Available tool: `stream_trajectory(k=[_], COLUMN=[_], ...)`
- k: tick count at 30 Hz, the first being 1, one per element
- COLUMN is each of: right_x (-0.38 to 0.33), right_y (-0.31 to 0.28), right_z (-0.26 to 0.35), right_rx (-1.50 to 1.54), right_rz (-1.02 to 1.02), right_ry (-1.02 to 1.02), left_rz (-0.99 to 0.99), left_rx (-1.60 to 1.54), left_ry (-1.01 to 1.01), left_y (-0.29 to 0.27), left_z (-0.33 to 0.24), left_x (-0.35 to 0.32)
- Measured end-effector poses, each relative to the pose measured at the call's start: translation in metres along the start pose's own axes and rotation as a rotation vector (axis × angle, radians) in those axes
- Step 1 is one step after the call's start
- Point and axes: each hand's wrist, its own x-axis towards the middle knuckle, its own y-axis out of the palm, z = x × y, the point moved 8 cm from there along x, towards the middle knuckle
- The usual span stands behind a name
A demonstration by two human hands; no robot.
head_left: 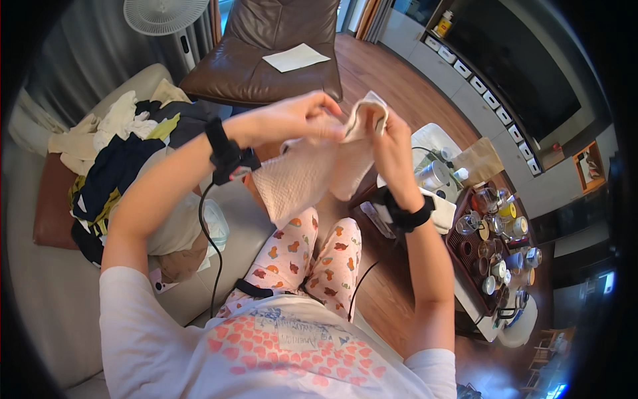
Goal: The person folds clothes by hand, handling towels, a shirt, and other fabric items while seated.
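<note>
A pale pink, textured garment [299, 176] hangs in the air above my knees, with two hanging parts and a gathered upper edge. My right hand [393, 145] grips this edge at its right side, thumb against the cloth. At the other side my left hand [307, 121] is bent over the edge; its fingers are slightly blurred and pinch the fabric. To my left, a heap of mixed clothes [123, 156] in navy, white, yellow-green and grey lies on the sofa [40, 279].
A brown leather chair [266, 70] ahead holds a white sheet of paper [296, 58]. A white fan [166, 14] stands far left. To the right, a low table carries a dark tray [465, 249] crowded with cups and jars. Cables [219, 256] run from my black wristbands.
</note>
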Motion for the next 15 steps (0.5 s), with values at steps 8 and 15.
stream_trajectory(k=[8,15], right_x=[0.049,0.044], right_y=[-0.058,-0.112], right_z=[-0.027,-0.093], right_rx=[-0.056,0.05], right_rz=[-0.025,-0.108], right_ry=[0.0,0.096], left_rz=[-0.308,-0.502], left_rx=[0.153,0.824], left_ry=[0.083,0.174], left_y=[-0.008,-0.092], left_z=[0.076,0.083], left_x=[0.033,0.031])
